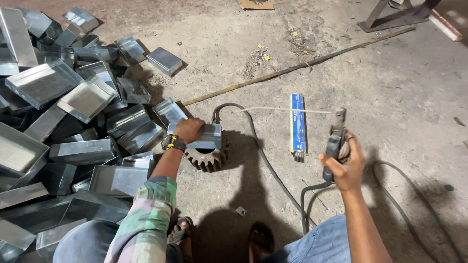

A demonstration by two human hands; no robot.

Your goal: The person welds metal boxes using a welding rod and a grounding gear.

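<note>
Pressing left hand (187, 129) fingers curled on metal tray (207, 136), right hand (343, 163) fingers wrapped around electrode holder (335, 141)

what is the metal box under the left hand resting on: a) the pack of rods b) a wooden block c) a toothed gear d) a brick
c: the left hand presses the metal box down on a toothed gear lying flat on the floor.

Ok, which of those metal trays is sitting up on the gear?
The metal tray under the left hand, resting on the toothed gear; the others lie piled on the floor.
</note>
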